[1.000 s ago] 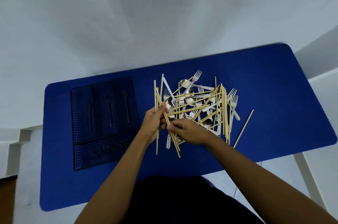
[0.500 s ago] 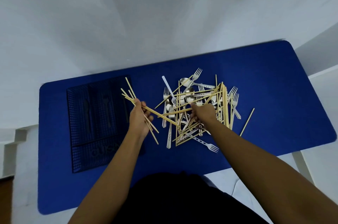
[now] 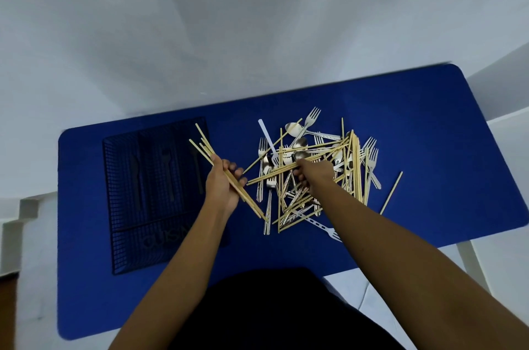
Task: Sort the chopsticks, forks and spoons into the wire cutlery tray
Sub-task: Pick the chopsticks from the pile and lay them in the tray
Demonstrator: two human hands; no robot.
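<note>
1. Since 1 second ago your left hand [image 3: 224, 182] has left the pile and swung toward the wire cutlery tray [image 3: 120, 206]. Back then it sat against your right hand at the near edge of the heap.
2. Your left fingers are curled tight around a bundle of chopsticks [image 3: 204, 146]. The bundle slants from over the tray's right edge down to the blue mat [image 3: 429, 120] near your wrist. How many sticks it holds cannot be told.
3. Your right hand [image 3: 313, 175] has moved up from the near edge into the middle of the cutlery pile [image 3: 315, 172]. It is in much the same place as half a second ago.
4. Your right fingers bend down among the sticks and forks. Several chopsticks run out to the left from under them, but whether the fingers pinch anything cannot be told.
5. A fork [image 3: 320, 225] now lies clear at the near edge of the pile, tines toward you; 1 second ago your hands covered that place.
6. 1 loose chopstick [image 3: 390, 193] lies apart, right of the pile.
7. The tray sits on the mat's left part. Its 3 long compartments show dark cutlery shapes; whether real pieces or markings is unclear.
8. The tray's near section bears raised letters that seem to begin "CUIS"; the rest is hidden by your left forearm.
</note>
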